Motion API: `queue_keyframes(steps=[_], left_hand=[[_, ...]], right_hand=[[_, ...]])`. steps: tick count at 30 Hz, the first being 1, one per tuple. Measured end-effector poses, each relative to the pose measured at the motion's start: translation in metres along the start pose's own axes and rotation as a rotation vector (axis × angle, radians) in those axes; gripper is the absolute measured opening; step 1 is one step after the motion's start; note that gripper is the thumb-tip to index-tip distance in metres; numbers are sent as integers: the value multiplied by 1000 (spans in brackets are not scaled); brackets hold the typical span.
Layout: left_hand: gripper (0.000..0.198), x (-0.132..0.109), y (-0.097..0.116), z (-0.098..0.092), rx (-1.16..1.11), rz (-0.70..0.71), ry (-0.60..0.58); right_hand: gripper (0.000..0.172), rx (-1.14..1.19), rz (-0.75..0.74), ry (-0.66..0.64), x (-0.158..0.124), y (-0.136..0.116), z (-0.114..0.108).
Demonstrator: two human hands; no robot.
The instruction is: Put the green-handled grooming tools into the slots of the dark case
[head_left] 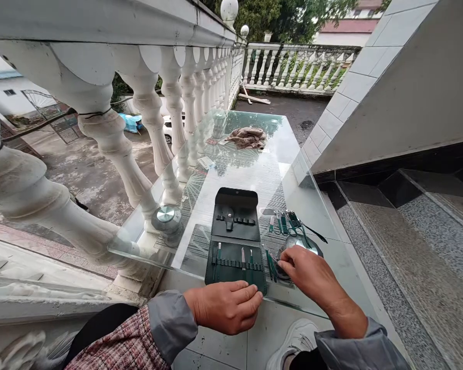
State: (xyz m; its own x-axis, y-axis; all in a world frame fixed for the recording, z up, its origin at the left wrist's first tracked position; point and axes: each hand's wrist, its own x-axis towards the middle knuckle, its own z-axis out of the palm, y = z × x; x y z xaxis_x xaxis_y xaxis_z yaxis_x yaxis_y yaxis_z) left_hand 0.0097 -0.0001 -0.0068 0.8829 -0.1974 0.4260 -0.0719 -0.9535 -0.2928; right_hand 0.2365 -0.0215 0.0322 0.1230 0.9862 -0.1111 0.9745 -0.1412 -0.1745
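A dark green tool case [235, 236] lies unfolded on a glass table [254, 164], with a few small tools still in its lower loops. My left hand [226, 306] rests at the case's near edge, fingers curled together and touching its corner. My right hand [312, 275] sits just right of the case, fingers bent down onto a thin green-handled tool [270, 264] lying on the glass. Several green-handled scissors and tools [289, 223] lie in a row beyond my right hand.
A white stone balustrade [146, 113] runs along the table's left side. A round metal table fitting [165, 216] sits left of the case. A crumpled brown cloth [247, 137] lies at the far end. A tiled stair wall [389, 92] and granite steps rise at right.
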Motion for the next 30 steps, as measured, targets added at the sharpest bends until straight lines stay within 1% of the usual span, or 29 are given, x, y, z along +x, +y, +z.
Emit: queue_keyframes(steps=[3, 5, 10, 15, 19, 22, 24, 27, 30], left_hand=[[21, 0, 1, 1, -3, -7, -1], [21, 0, 1, 2, -5, -6, 4], [19, -1, 1, 3, -18, -9, 19], [19, -1, 1, 4, -31, -14, 16], [19, -1, 1, 4, -38, -12, -5], [19, 0, 1, 3, -32, -15, -11], [20, 0, 1, 2, -28, -14, -6], [20, 0, 1, 1, -24, -12, 5], [20, 1, 1, 0, -8, 1, -11]], right_hand=[[14, -47, 24, -62, 0, -2, -3], [15, -70, 23, -74, -1, -4, -3], [16, -46, -14, -30, -3, -6, 0], [16, 101, 79, 27, -1, 4, 1], [19, 342, 111, 106, 6, 17, 3], [22, 701, 133, 137, 11, 23, 6], [26, 974, 184, 143, 12, 24, 7], [41, 1238, 241, 138, 12, 18, 6], [57, 1348, 229, 94, 10, 6, 7]])
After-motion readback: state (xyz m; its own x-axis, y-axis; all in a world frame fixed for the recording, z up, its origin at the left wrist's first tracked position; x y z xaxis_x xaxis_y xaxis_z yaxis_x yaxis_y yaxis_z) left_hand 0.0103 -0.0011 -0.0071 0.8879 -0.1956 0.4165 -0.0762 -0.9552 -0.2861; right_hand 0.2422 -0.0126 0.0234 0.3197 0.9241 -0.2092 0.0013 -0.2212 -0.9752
